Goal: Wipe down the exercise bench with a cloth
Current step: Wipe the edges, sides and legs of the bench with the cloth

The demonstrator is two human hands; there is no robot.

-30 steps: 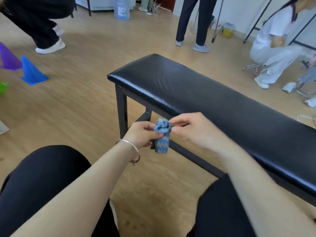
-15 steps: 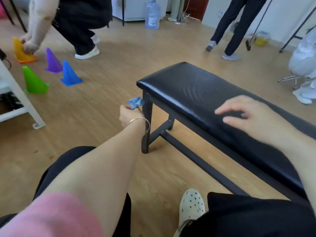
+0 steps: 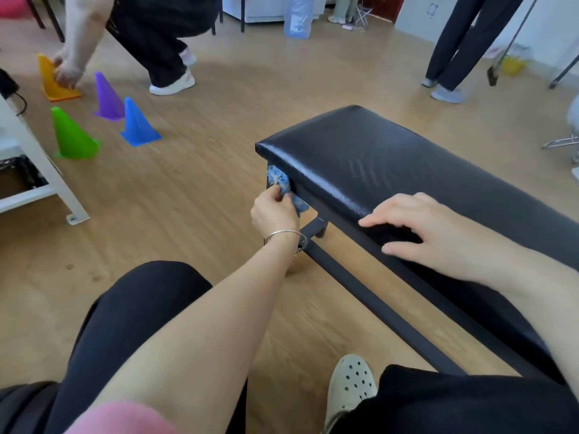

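Observation:
A black padded exercise bench (image 3: pixel 391 151) on a dark metal frame runs from the middle to the right edge of the head view. My left hand (image 3: pixel 274 211) grips a crumpled blue cloth (image 3: pixel 280 180) and holds it against the bench's near left corner, just under the pad's edge. My right hand (image 3: pixel 416 227) lies flat on the pad's near edge with fingers spread and holds nothing. My knees and one white clog are in the foreground.
Green (image 3: pixel 73 136), blue (image 3: pixel 138 125), purple (image 3: pixel 108 98) and orange (image 3: pixel 53 79) cones stand on the wood floor at left, where a crouching person (image 3: pixel 150 29) touches the orange one. A white shelf frame (image 3: pixel 40 170) is far left. Another person (image 3: pixel 454 51) stands at the back right.
My left hand carried the cloth from mid-air left of the bench onto its near left corner. My right hand came down onto the pad's edge. The view shifted left.

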